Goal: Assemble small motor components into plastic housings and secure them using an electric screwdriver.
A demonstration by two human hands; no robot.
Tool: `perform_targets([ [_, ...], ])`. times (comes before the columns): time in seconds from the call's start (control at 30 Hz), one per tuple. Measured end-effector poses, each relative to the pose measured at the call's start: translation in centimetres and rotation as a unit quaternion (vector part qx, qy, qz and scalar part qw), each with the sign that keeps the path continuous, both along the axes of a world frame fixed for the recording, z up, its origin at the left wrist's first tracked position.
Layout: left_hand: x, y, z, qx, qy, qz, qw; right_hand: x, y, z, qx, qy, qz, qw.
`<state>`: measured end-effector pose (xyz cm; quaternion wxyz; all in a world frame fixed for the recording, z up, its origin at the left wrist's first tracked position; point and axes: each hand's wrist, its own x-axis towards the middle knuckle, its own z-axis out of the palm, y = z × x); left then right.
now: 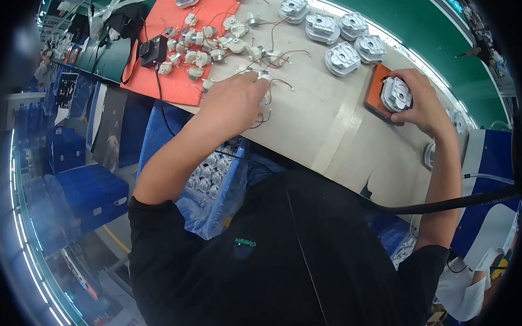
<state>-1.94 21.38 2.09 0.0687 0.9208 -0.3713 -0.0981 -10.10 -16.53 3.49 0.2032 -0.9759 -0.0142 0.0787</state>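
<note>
My left hand (233,103) is at the near edge of a scatter of small wired motors. Its fingers are curled on one small motor (267,96), partly hidden by the hand, with thin wires trailing out. Many more small white-and-silver motors (235,45) lie beyond it. My right hand (421,104) curves round a white round plastic housing (396,94), thumb on the near side and fingers on the far side. That housing rests on an orange block fixture (377,93) at the right of the table.
Several white housings (342,59) stand at the far side of the table (311,121). An orange-red mat (181,91) with a black box (153,52) lies at left. Below the edge, a blue lined bin (230,190) holds white parts. A black cable (463,202) crosses at right.
</note>
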Motion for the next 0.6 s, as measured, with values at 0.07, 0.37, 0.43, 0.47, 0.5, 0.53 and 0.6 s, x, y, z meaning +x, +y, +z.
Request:
perform_targets([
  [0.07, 0.1, -0.2, -0.3, -0.013, -0.010, -0.020, 1.000, 0.3, -0.2, -0.2, -0.009, -0.001, -0.010, 1.000],
  [0.37, 2.1, 2.3, 3.9, -0.320, 0.331, 0.139, 0.877, -0.2, -0.5, -0.7, -0.001, -0.027, 0.015, 1.000],
  [0.43, 2.8, 1.6, 4.3, -0.420, 0.369, 0.107, 0.822, -1.1, -0.9, -0.7, -0.012, -0.062, 0.011, 0.998],
  [0.47, 3.3, 0.7, 4.8, -0.512, 0.413, 0.071, 0.750, -1.6, -0.9, -0.4, -0.025, -0.085, 0.003, 0.996],
  [0.5, 3.5, -0.8, 5.4, -0.530, 0.445, 0.060, 0.720, -2.0, -1.0, 0.2, -0.013, -0.083, -0.002, 0.996],
  [0.53, 3.6, -2.4, 5.7, -0.530, 0.443, 0.048, 0.721, -2.4, -1.2, 0.5, -0.019, -0.091, -0.010, 0.996],
  [0.6, 4.2, -5.8, 6.1, -0.532, 0.457, 0.015, 0.713, -3.1, -1.2, 0.4, -0.004, -0.105, -0.029, 0.994],
])
